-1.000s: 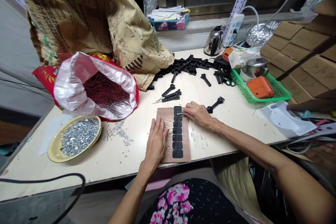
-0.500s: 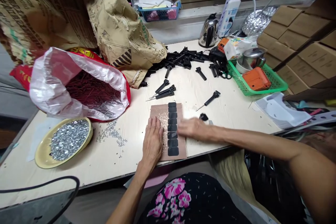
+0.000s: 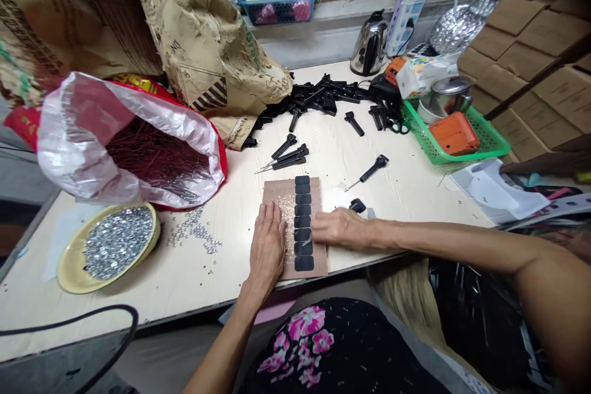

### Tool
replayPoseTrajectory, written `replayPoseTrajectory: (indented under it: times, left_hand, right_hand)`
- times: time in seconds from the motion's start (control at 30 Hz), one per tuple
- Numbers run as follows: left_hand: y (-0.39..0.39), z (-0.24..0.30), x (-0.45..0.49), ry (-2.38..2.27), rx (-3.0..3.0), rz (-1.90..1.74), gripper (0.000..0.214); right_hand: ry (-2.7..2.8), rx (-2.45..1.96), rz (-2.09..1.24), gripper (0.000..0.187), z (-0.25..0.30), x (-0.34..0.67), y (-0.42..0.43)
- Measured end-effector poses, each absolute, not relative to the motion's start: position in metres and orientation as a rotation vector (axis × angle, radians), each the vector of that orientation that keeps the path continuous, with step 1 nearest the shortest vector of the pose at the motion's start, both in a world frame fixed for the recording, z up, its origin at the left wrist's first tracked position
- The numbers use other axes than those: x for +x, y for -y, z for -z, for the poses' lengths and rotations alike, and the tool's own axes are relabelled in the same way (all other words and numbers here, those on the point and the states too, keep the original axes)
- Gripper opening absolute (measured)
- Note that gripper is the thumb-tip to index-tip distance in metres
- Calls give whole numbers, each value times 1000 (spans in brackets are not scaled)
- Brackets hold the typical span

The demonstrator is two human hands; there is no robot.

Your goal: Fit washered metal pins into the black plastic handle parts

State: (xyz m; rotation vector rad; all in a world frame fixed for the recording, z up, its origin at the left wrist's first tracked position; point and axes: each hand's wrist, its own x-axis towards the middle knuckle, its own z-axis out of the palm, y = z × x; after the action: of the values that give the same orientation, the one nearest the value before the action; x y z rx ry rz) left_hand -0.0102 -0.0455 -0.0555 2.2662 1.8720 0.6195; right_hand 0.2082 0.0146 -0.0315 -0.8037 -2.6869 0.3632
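A brown board [image 3: 318, 197] lies near the table's front edge, with a column of several black pads [image 3: 303, 209] down its middle and tiny silver bits scattered on its left half. My left hand [image 3: 268, 245] rests flat on the board's left side, fingers together and stretched out. My right hand [image 3: 339, 228] lies at the board's right edge, fingers pinched on a thin metal pin whose tip touches a lower black pad. A black-handled pin [image 3: 369, 170] lies just beyond my right hand, and a small black piece [image 3: 357, 205] lies close to it.
A yellow dish of silver bits [image 3: 109, 245] stands at the left, with loose bits [image 3: 196, 233] beside it. A red-and-white bag of thin rods [image 3: 133, 141] and a brown paper sack [image 3: 194, 31] lie behind. A heap of black handles [image 3: 323, 98], a kettle [image 3: 369, 46] and a green basket [image 3: 462, 141] stand further back.
My right hand has drawn back from the top of the pad column to its lower part, leaving a black-handled pin on the table. My left hand has stayed flat on the board.
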Motion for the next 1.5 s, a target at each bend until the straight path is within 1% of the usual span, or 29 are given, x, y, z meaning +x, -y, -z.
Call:
replayPoseTrajectory:
  times: [0.1,0.27,0.43,0.53,0.63,0.73,0.87,1.03,1.1,1.17,1.23,1.3,1.4,1.5]
  left_hand:
    - [46,55,-10,-1870,2274,-624,49]
    - [46,55,-10,-1863,2262,-622,49]
    - [47,58,-10,-1866,2251,-655,47]
    - [49,60,-12,-1879,2249,-654,47]
    - [50,64,-15,-1892,2250,-663,46]
    - [50,70,-16,-1908,2232,-690,46]
    - [51,67,-13,-1894,2216,-759,44]
    - [71,40,-25,-1856,2206,-988,40]
    - [84,29,-47,-1915,2155,-1087,35]
    - [98,23,-77,-2088,2061,-1150,29]
    - [111,23,-108,-2308,1967,-1108,23]
    - [123,28,-133,-2398,1915,-1034,18]
    - [137,36,-146,-2379,1914,-965,16]
    - [143,39,-141,-2338,1962,-899,17]
  right_hand:
    - [2687,-833,-334,32,32,210,-14]
    - [2803,-677,-260,27,28,208,1]
    - [2704,-842,-352,28,27,210,8]
    - [2655,-982,-345,23,22,229,-1]
    - [2598,-1197,-243,14,12,256,-17]
    - [2593,-1221,-79,9,-3,262,-39]
    - [2570,-1108,33,17,-13,209,-78]
    - [2772,-970,222,22,7,120,-142]
    - [2913,-875,257,21,17,102,-165]
    - [3029,-791,281,21,26,94,-182]
    - [3094,-745,307,21,31,92,-194]
    - [3111,-744,318,22,34,93,-199]
    - [3097,-802,316,23,38,94,-200]
    - [3005,-908,262,24,40,95,-196]
